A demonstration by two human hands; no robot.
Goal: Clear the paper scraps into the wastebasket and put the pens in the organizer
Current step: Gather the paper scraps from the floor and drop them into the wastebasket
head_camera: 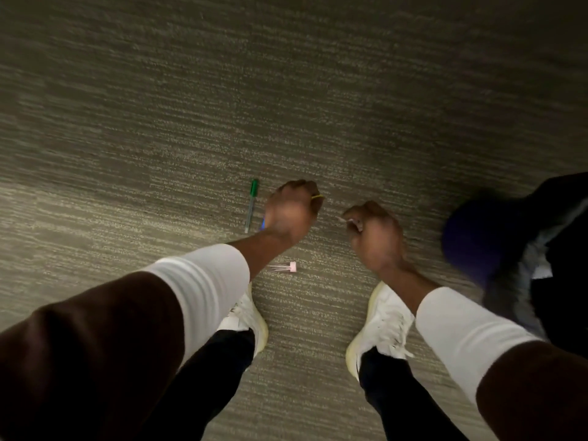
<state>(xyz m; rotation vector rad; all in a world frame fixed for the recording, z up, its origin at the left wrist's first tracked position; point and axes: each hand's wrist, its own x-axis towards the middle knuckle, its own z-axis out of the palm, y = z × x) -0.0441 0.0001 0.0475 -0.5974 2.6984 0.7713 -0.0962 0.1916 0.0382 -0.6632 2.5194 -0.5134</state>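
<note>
A green-capped pen (pixel 251 205) lies on the carpet just left of my left hand (pixel 291 214). That hand is closed, with a yellow tip (pixel 318 196) poking out at the fingers and a blue end (pixel 262 223) showing at the wrist side; it looks like it grips pens. A clear pen with a pink cap (pixel 284 267) lies on the floor below my left wrist. My right hand (pixel 375 237) is closed around something small and pale, possibly a paper scrap (pixel 350 221). The image is blurred.
Grey striped carpet (pixel 222 106) fills the view. My two white shoes (pixel 380 323) stand at the bottom centre. A dark blue and black object (pixel 496 237), blurred, sits at the right edge. No wastebasket or organizer is identifiable.
</note>
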